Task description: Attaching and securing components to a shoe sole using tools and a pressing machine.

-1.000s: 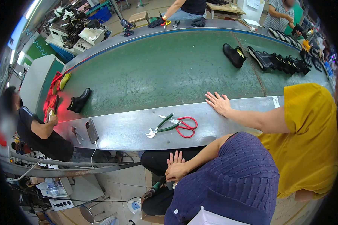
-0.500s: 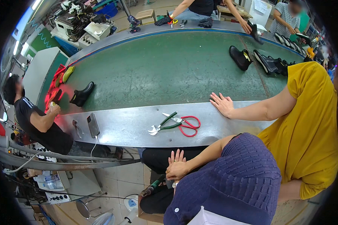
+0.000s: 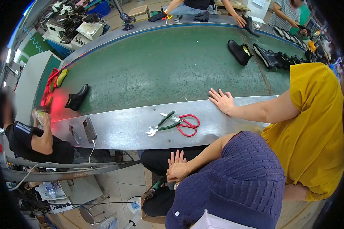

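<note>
Short of the long bare steel worktop [image 3: 122, 133], below its near edge, the person's two hands lie together over a lap in black trousers. The left hand [image 3: 176, 157] is open, fingers straight and pointing toward the worktop, holding nothing. The right hand [image 3: 178, 173] lies against it, at the end of a bare forearm coming out of a blue knitted sleeve [image 3: 237, 179]. Whether its fingers are curled cannot be told, and nothing shows in it. Both hands are well apart from the worktop. A dark tool with a green grip [image 3: 155, 189] lies just nearer than the hands, by the lap.

On the worktop, straight ahead of the hands, lie green-handled metal pliers [image 3: 160, 125], touching red-handled scissors [image 3: 187, 125]. Toward the worktop's left end lies a dark flat phone [image 3: 90, 129] with a white cable dropping over the near edge. Another person in a yellow shirt [image 3: 309, 129] rests an open hand [image 3: 221, 101] flat on the worktop's far edge, right of the scissors.

Beyond the worktop runs a green conveyor belt [image 3: 160, 72]. A black ankle boot [image 3: 77, 97] stands on it near the worktop's left end. Another black boot [image 3: 239, 51] and a row of dark shoes [image 3: 279, 59] sit far off to the right.
</note>
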Action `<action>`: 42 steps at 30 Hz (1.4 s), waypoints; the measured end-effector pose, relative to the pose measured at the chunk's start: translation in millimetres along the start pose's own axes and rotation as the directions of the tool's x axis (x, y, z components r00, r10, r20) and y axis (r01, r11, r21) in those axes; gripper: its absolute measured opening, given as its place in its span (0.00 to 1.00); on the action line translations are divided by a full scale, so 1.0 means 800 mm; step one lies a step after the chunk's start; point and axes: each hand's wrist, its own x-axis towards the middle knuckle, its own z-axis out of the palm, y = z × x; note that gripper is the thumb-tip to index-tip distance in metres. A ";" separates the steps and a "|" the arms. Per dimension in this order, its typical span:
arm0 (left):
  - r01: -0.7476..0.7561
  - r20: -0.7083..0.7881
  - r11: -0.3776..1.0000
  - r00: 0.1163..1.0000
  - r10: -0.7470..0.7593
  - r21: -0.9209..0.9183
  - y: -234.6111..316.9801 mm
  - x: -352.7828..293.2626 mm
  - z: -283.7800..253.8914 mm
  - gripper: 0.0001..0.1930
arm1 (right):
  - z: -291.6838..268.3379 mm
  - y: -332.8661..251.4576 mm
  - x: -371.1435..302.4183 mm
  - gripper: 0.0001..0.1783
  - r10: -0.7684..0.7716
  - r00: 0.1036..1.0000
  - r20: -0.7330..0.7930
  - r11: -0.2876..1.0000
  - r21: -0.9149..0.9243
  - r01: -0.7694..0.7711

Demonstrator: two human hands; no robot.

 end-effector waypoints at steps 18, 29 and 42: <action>0.055 -0.130 0.386 0.977 0.170 0.921 -0.001 0.002 0.005 0.30 | -0.025 0.010 0.001 0.15 -0.124 0.991 -0.056 0.990 0.054 0.127; 0.053 -0.053 0.057 0.999 0.007 0.997 -0.016 -0.003 0.018 0.29 | -0.045 -0.007 0.002 0.14 -0.158 0.975 -0.154 0.981 0.086 0.173; 0.132 -0.247 0.522 0.956 0.157 0.842 0.018 0.001 0.009 0.28 | -0.041 -0.001 0.002 0.18 -0.115 0.993 0.038 0.960 0.262 0.101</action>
